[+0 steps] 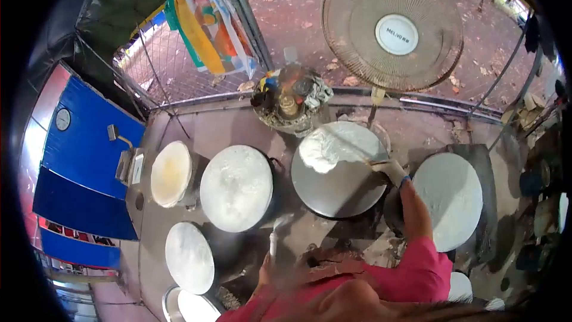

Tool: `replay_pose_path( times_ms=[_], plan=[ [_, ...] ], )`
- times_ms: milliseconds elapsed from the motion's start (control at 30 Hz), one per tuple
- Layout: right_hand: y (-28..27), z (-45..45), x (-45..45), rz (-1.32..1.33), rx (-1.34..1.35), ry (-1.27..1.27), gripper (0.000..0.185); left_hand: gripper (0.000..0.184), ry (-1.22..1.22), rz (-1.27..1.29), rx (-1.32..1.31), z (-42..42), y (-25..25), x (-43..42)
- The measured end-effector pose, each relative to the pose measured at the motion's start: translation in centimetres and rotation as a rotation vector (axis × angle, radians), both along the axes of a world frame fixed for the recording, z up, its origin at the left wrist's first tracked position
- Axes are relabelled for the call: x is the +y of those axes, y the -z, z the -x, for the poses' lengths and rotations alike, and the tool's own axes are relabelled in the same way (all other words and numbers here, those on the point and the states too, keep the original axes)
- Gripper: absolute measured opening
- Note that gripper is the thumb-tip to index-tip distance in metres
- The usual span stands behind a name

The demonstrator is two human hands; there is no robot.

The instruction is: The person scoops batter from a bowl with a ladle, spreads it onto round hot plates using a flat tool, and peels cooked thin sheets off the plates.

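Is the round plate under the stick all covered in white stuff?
No, the white stuff lies on the far part of the round plate, and the near part shows grey.

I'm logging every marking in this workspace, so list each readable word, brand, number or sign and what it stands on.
"MEL", start of a brand on the fan's hub; its remaining letters and characters are too blurred to be sure.
Round dial on the blue panel: markings too small to read.
No other text is readable.
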State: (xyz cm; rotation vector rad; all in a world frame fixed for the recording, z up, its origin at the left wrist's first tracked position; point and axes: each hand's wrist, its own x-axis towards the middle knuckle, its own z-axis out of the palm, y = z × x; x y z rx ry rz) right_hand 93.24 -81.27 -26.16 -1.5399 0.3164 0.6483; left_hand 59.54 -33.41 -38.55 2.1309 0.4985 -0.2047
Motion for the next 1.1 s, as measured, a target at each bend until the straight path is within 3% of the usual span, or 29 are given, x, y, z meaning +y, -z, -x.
replay_pose_path(
  times_ms=[33,67,100,167,200,267,300,333,367,400,433,500,533,633,700,733,767,833,900,933,1000,1033,1100],
  plan=[
    [0.1,0.0,0.8,0.006,-0.016,-0.121,0.025,0.053,-0.014,0.025,0.059,0.2,0.5,0.7],
    [4.4,0.4,0.6,0.074,-0.052,-0.125,0.03,0.054,0.017,-0.024,0.055,0.5,1.1,1.2],
    [7.8,2.0,0.3,-0.185,-0.055,-0.048,0.031,0.055,0.048,-0.074,0.051,0.7,1.3,1.6],
    [7.4,5.1,-0.8,-0.214,-0.179,-0.139,0.029,0.057,0.185,-0.321,-0.07,0.9,0.0,0.4],
    [5.6,4.5,-1.6,-0.185,-0.183,-0.149,0.029,0.06,0.135,-0.07,0.149,-1.4,-5.7,-1.7],
    [3.1,3.4,-2.9,-0.153,-0.177,-0.16,0.029,0.063,0.036,0.152,0.071,-0.6,-5.8,-2.0],
    [7.6,0.9,-2.9,-0.181,-0.242,0.025,0.026,0.065,-0.003,0.255,0.04,0.2,-6.0,-1.7],
    [6.1,-0.8,-2.3,-0.087,-0.124,-0.003,0.023,0.068,0.05,-0.045,0.124,1.5,-2.8,0.0],
    [4.2,-2.6,-1.6,0.0,-0.005,-0.038,0.021,0.068,0.075,-0.092,0.114,1.8,-2.4,0.1],
    [5.0,-2.9,-1.2,-0.059,-0.173,-0.178,0.022,0.068,0.1,-0.141,0.104,1.6,-2.7,-0.2],
    [5.9,-1.8,-0.9,-0.008,-0.101,-0.236,0.025,0.068,0.125,-0.197,0.094,1.9,-2.9,0.1],
    [6.9,-0.5,-0.6,0.11,0.019,-0.362,0.03,0.066,0.164,-0.206,-0.043,2.6,-1.8,1.1],
    [4.0,1.7,-1.2,0.153,-0.241,-0.467,0.027,0.066,0.17,-0.233,-0.055,2.9,-2.1,1.1],
    [4.6,3.0,-3.7,0.176,-0.174,-0.489,0.025,0.064,0.106,-0.241,-0.019,2.6,-3.4,-0.7],
    [1.7,1.4,-0.6,-0.14,-0.347,-0.18,0.025,0.063,-0.005,-0.181,0.156,2.4,-5.7,-1.1],
    [-0.1,-0.5,0.6,-0.261,-0.452,-0.158,0.023,0.063,0.034,-0.278,-0.163,5.0,0.2,1.3],
    [1.3,-3.2,0.9,0.006,-0.5,-0.299,0.023,0.061,-0.074,-0.075,-0.072,4.8,0.1,1.4],
    [2.2,-5.1,2.8,0.122,-0.347,-0.352,0.024,0.055,-0.23,0.272,0.023,4.8,-2.3,0.1],
    [6.1,-5.6,1.5,0.225,-0.442,-0.678,0.025,0.048,-0.345,0.562,0.012,4.7,-6.9,-2.0],
    [8.3,-4.8,-0.4,0.035,-0.859,-0.761,0.02,0.046,-0.244,0.391,0.023,4.5,-6.7,-1.9],
    [9.5,-1.1,-4.7,0.162,-1.213,-0.958,0.02,0.046,-0.435,0.754,0.011,4.4,-6.3,-2.4],
    [7.3,0.5,-6.4,0.491,-1.132,-1.075,0.022,0.047,-0.543,0.923,0.003,4.3,-6.2,-2.7],
    [3.8,0.0,-5.8,0.334,-0.706,-0.748,0.026,0.048,-0.56,1.08,-0.045,4.4,-6.6,-3.1]
  ],
)
